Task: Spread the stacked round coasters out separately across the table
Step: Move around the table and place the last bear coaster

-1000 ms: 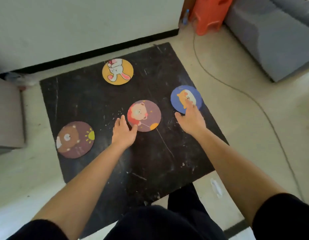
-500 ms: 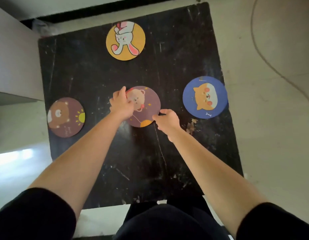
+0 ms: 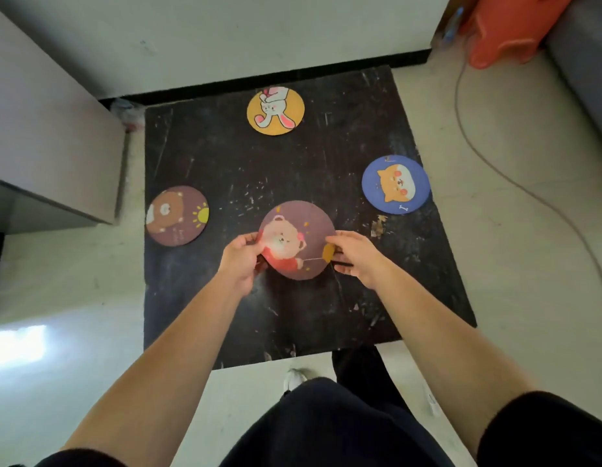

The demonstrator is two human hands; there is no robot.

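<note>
A mauve bear coaster (image 3: 297,237) is lifted and tilted above the middle of the black table (image 3: 326,298). My left hand (image 3: 240,256) pinches its left edge and my right hand (image 3: 355,252) pinches its right edge, where a dark edge of something thin shows under the fingers. Three other coasters lie flat and apart: a yellow rabbit coaster (image 3: 276,111) at the far edge, a blue dog coaster (image 3: 396,184) at the right, and a brown bear coaster (image 3: 177,215) at the left edge.
A grey cabinet (image 3: 46,146) stands left of the table. An orange stool (image 3: 508,25) and a grey sofa (image 3: 582,62) are at the far right, with a cable (image 3: 495,163) trailing across the floor. My legs and a shoe (image 3: 294,379) are at the near table edge.
Both hands closed on the middle bear coaster and raised it off the table, tilted toward me. My right hand came off the blue dog coaster. The camera view shifted.
</note>
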